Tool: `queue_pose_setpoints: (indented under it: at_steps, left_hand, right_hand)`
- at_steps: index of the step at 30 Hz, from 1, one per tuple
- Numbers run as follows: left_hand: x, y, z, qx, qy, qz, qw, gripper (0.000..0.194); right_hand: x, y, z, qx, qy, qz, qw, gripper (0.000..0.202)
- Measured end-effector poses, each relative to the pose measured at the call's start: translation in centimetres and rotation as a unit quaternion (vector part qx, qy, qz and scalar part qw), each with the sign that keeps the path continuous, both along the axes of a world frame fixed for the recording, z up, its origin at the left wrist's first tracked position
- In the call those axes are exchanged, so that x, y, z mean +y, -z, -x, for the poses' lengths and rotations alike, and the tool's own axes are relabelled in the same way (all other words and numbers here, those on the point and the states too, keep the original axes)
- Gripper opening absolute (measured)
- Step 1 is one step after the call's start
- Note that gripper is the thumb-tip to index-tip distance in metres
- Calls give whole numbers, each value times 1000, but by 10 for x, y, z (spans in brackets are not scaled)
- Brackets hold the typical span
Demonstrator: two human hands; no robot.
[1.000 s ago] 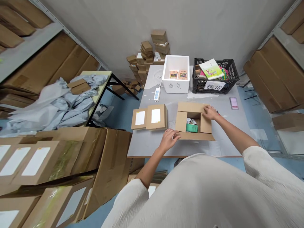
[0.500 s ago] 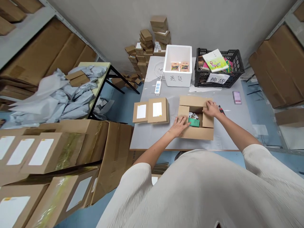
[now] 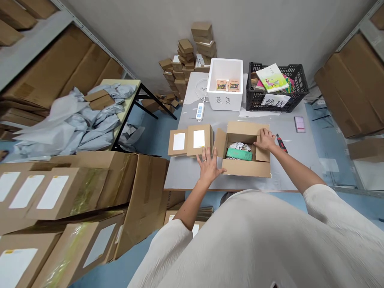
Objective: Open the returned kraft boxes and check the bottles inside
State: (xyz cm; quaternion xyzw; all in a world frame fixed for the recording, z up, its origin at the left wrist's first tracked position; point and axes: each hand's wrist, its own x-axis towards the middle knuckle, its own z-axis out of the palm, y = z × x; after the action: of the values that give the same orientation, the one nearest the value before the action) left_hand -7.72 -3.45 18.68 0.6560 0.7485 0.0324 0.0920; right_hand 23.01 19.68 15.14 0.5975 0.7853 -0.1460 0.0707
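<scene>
An opened cardboard box (image 3: 246, 168) lies on the grey-topped table in front of me, its flaps folded outward. Inside it are a green box (image 3: 239, 154) and crumpled printed paper (image 3: 241, 146). My left hand (image 3: 209, 166) is spread beside the box's left flap, fingers apart and holding nothing. My right hand (image 3: 265, 140) rests on the right flap (image 3: 263, 154), its fingers bent over the flap's inner edge. Just right of that hand lies a red and black cutter-like tool (image 3: 281, 143).
Two labelled cartons (image 3: 199, 140) sit left of the opened box. Behind stand a white foam box (image 3: 225, 101), a black crate (image 3: 277, 102) with books, and a power strip (image 3: 200, 111). Large cartons (image 3: 150, 192) crowd the left; grey bags (image 3: 99, 124) cover another table.
My left hand has moved left, away from the box, and its fingers have spread. The left flap now stands folded outward, showing more of the green box. My right hand stays on the right flap.
</scene>
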Motion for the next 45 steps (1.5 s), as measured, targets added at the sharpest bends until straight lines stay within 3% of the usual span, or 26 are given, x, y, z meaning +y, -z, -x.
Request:
queue_pose_setpoints:
  at_steps: [6, 12, 16, 19, 25, 32, 36, 41, 45]
  left_hand:
    - [21, 21, 7, -20, 22, 109, 994, 126]
    - [31, 31, 13, -63, 54, 171, 982, 134]
    - [26, 39, 14, -80, 53, 168, 981, 136]
    - [24, 47, 17, -100, 49, 160, 981, 137]
    - [22, 59, 20, -117, 46, 151, 980, 138]
    - [19, 71, 22, -139, 47, 139, 979, 140]
    - [21, 74, 23, -162, 48, 138, 976, 142]
    - [20, 72, 22, -188, 46, 142, 971, 142]
    - [10, 67, 18, -184, 36, 126, 974, 136]
  right_hand:
    - [4, 1, -7, 32, -2, 13, 999, 93]
    - [3, -18, -31, 125, -25, 30, 991, 85]
    - [-8, -31, -64, 254, -34, -32, 966, 72]
    - [-20, -35, -93, 310, 0, -93, 946, 60]
    - [-34, -22, -128, 205, 69, -202, 955, 26]
    - [-35, 11, -119, 145, 122, -135, 973, 36]
    - [-39, 20, -107, 165, 152, -71, 972, 41]
    - [-45, 13, -106, 179, 153, -52, 971, 45]
    - [-52, -10, -112, 147, 129, -85, 977, 43]
